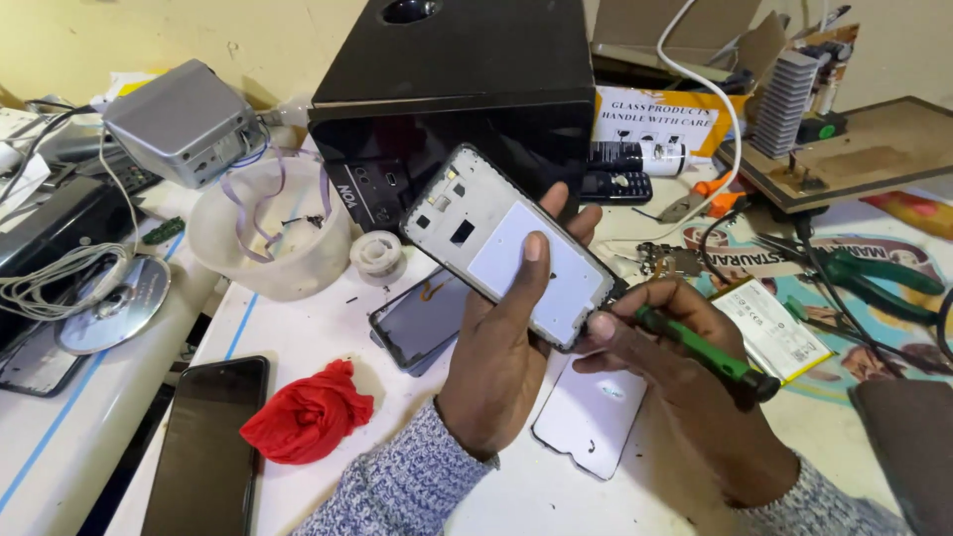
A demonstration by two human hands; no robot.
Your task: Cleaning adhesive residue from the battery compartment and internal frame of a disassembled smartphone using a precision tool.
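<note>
My left hand [508,342] holds an opened phone frame [501,238] tilted above the white table, thumb pressed on its pale inner plate. My right hand [685,382] grips a green-handled screwdriver [707,349], its tip at the frame's lower right corner. Under the hands lie a white phone back cover [588,415] and a grey phone screen part [422,320]. A flat battery [772,330] rests to the right.
A black box [447,89] stands behind. A white bowl [268,233], solder spool [377,256], red cloth [306,415], black phone [206,447], discs [114,308], grey device [184,121], green pliers [874,278] and wooden board [854,149] crowd the table.
</note>
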